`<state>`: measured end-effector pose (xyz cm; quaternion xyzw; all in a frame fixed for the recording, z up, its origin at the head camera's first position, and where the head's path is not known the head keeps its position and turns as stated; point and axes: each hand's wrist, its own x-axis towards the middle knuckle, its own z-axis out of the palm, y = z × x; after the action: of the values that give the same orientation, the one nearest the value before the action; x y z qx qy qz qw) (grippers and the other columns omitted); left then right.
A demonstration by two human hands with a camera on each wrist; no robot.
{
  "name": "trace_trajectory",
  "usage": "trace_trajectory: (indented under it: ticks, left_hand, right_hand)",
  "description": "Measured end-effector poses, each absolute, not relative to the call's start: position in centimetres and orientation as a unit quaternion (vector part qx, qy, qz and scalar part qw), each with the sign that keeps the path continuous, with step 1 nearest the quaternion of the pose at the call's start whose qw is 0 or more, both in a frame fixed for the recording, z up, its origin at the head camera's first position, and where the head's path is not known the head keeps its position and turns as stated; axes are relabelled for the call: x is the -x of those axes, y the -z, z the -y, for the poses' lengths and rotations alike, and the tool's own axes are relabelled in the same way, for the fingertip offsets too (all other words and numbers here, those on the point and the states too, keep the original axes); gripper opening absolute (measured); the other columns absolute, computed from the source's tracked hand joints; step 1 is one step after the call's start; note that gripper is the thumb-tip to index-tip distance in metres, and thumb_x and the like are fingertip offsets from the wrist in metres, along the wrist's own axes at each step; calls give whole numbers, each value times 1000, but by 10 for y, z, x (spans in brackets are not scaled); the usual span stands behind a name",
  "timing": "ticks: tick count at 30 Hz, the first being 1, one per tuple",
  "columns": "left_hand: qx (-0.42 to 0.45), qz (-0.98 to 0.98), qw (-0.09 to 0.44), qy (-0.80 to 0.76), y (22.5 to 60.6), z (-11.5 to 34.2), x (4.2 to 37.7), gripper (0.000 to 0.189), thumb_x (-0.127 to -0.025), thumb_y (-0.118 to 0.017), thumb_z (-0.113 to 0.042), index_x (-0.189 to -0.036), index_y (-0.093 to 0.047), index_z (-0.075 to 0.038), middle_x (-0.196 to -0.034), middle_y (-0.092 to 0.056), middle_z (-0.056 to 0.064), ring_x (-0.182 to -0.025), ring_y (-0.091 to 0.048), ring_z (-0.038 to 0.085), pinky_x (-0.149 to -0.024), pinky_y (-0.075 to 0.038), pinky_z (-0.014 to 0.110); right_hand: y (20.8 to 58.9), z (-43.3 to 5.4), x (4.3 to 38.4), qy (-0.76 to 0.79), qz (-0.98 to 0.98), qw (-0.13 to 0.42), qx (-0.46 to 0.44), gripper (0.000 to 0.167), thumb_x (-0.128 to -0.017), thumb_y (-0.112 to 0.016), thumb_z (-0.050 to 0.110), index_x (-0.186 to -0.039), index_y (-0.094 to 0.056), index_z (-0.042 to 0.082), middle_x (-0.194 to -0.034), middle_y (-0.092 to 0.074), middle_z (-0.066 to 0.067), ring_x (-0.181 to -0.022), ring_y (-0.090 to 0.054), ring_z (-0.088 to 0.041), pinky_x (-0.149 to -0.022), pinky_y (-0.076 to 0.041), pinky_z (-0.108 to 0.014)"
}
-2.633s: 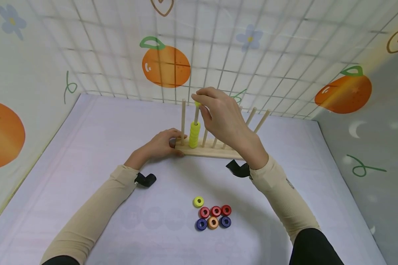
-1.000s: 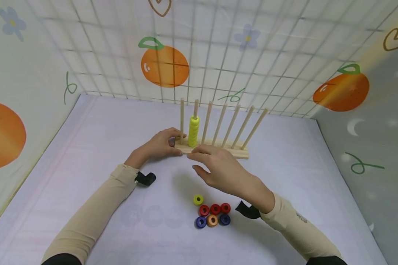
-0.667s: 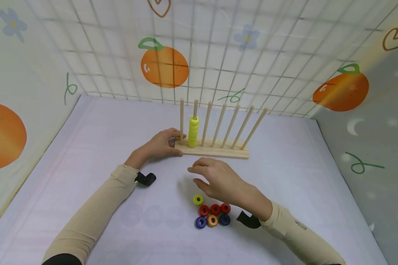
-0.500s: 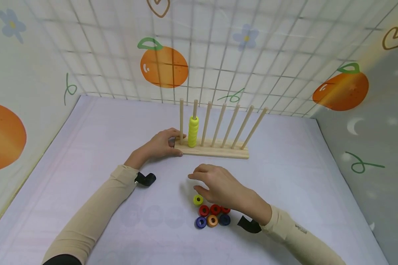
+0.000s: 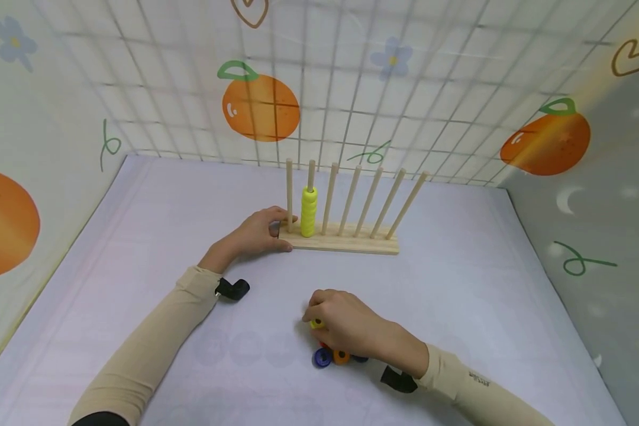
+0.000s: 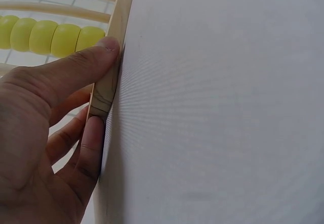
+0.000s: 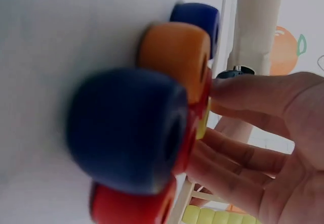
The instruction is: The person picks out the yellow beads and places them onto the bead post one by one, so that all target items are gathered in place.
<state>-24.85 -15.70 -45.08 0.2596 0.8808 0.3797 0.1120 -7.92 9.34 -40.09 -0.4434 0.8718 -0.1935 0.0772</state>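
My left hand (image 5: 255, 232) grips the left end of a wooden peg rack (image 5: 346, 242); in the left wrist view the thumb lies on one face of the base, other fingers at its end. A stack of yellow beads (image 5: 308, 213) sits on the second peg from the left. Nearer the front, my right hand (image 5: 351, 322) is down at the loose beads, thumb and fingers around a yellow bead (image 5: 317, 323), pinching it. Beside it lie a blue bead (image 5: 322, 357) and an orange bead (image 5: 342, 356). Red beads (image 7: 132, 204) are mostly hidden under the hand in the head view.
Another dark blue bead (image 5: 360, 358) shows at the right hand's lower edge. The other pegs, such as the far right peg (image 5: 407, 205), stand bare. A patterned cloth wall (image 5: 436, 89) with a wire grid rises behind the white table (image 5: 234, 367).
After placing a yellow bead on the second peg's stack, my right hand has come down toward the front and closed around the loose yellow bead. The left hand stays at the rack's end.
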Motion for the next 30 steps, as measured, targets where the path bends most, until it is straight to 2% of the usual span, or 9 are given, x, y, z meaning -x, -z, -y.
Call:
trace_trajectory:
  ticks: [9, 30]
  left_hand:
    - [-271, -878, 109, -379, 452, 157, 249, 69, -78, -88, -35, -137, -59, -12, -135, -55, 1, -117, -52, 19, -88, -52, 35]
    - [-270, -882, 104, -372, 450, 158, 248, 69, -78, -88, -34, -137, -60, -12, -135, -55, 1, -119, -51, 20, -90, -50, 37]
  right_hand:
    - [405, -90, 79, 192, -868, 79, 450, 18, -79, -78, -1, -96, -79, 6, -95, -68, 0, -90, -64, -11, -80, -52, -22]
    - [405, -89, 86, 177, -875, 65, 445, 18, -79, -76, -1, -96, -77, 6, -95, -67, -1, -89, -63, -12, -78, -52, -23]
